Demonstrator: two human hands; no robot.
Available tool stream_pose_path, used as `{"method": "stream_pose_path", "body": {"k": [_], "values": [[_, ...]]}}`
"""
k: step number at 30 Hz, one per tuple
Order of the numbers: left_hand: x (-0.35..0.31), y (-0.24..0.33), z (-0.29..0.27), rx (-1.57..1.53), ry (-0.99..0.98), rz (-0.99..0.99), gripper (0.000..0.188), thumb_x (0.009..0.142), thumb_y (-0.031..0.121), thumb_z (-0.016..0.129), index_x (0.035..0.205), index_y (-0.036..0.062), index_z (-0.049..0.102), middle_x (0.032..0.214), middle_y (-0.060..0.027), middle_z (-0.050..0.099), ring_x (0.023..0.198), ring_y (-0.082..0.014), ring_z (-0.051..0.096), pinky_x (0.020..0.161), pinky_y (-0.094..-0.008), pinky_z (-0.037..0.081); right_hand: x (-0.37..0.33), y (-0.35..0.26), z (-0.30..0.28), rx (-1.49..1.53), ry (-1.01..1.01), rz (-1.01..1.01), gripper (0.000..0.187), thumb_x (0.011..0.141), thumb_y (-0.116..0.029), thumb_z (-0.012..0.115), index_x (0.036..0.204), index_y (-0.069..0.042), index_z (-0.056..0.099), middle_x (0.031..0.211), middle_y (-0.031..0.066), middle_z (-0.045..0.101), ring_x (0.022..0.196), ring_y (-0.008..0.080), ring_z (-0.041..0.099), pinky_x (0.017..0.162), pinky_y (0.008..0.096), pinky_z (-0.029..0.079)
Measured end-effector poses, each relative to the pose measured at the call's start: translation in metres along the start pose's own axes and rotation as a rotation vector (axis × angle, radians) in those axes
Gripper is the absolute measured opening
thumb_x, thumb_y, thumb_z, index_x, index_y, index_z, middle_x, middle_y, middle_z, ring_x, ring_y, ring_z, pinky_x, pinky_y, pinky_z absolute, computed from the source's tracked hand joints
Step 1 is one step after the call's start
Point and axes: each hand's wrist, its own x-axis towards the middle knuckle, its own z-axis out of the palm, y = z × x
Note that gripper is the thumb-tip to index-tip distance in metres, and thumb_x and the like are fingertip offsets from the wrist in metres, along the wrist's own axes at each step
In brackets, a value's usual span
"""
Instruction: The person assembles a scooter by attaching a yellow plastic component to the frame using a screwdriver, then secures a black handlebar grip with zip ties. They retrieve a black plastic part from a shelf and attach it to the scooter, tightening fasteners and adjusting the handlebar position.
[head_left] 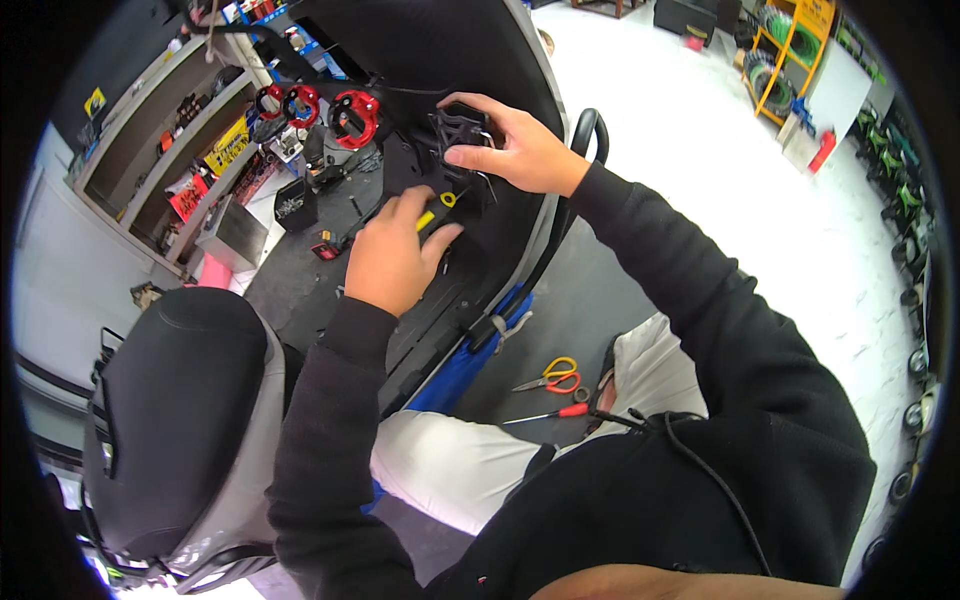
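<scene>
Okay, from where I'm standing: the right hand (pixel 520 148) is clamped on a black bracket (pixel 462 130), thumb on the near side, fingers over the top. Bracket sits against the dark inner panel (pixel 420 45), long axis roughly up-down, lower end toward the person. Left hand (pixel 395 255) is just below-left, fingers curled, thumb held apart; a yellow rod-like piece (pixel 425 220) shows between them, can't tell if gripped. It slants up-right, pointing at the bracket's lower part, with a yellow ring (pixel 449 199) near its upper end. Scissors (pixel 560 376) and a red-handled screwdriver (pixel 572 410) lie near the knees.
</scene>
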Motion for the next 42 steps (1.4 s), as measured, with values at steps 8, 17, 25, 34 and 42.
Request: {"method": "stream_pose_path", "body": {"k": [8, 17, 25, 34, 42], "values": [[0.013, -0.011, -0.002, -0.27, -0.152, -0.224, 0.047, 0.097, 0.026, 0.074, 0.133, -0.0032, 0.066, 0.117, -0.025, 0.073, 0.102, -0.0368, 0.074, 0.09, -0.0465, 0.056, -0.001, 0.005, -0.004, -0.107, 0.005, -0.034, 0.074, 0.091, -0.053, 0.083, 0.147, -0.01, 0.06, 0.085, 0.0081, 0.065, 0.077, 0.0166, 0.059, 0.075, 0.0327, 0.051], [0.011, 0.012, 0.007, 0.369, -0.109, -0.036, 0.06, 0.087, 0.026, 0.084, 0.135, -0.0054, 0.064, 0.113, -0.0242, 0.07, 0.107, -0.0438, 0.067, 0.092, -0.0472, 0.055, 0.0, 0.006, -0.007, -0.087, -0.034, -0.042, 0.08, 0.09, -0.054, 0.083, 0.152, -0.011, 0.056, 0.103, 0.0146, 0.073, 0.09, 0.0248, 0.069, 0.087, 0.0353, 0.055], [0.024, 0.001, -0.013, -0.086, -0.335, -0.185, 0.051, 0.087, 0.024, 0.082, 0.125, -0.0089, 0.069, 0.109, -0.0265, 0.072, 0.104, -0.0445, 0.069, 0.092, -0.0484, 0.055, -0.071, 0.009, 0.008, -0.176, 0.432, -0.16, 0.047, 0.098, -0.027, 0.076, 0.138, -0.005, 0.063, 0.109, 0.0123, 0.069, 0.095, 0.0245, 0.07, 0.085, 0.037, 0.056], [0.001, 0.027, 0.015, 0.622, -0.057, 0.145, 0.038, 0.086, 0.002, 0.072, 0.124, 0.0055, 0.068, 0.126, -0.0127, 0.06, 0.113, -0.0384, 0.06, 0.083, -0.0487, 0.058, -0.116, 0.018, 0.109, 0.838, 0.007, 0.574, 0.065, 0.106, -0.061, 0.058, 0.126, 0.0, 0.068, 0.111, 0.0116, 0.073, 0.09, 0.0199, 0.072, 0.077, 0.0356, 0.059], [0.014, 0.024, -0.011, -0.194, -0.268, -0.342, 0.063, 0.093, 0.01, 0.073, 0.15, -0.0078, 0.053, 0.141, -0.0239, 0.065, 0.126, -0.0307, 0.066, 0.106, -0.0395, 0.052, -0.068, -0.003, 0.137, 1.229, 0.138, 0.656, 0.07, 0.102, -0.073, 0.056, 0.119, -0.005, 0.067, 0.095, 0.0023, 0.067, 0.082, 0.0131, 0.063, 0.065, 0.0305, 0.052]]}}
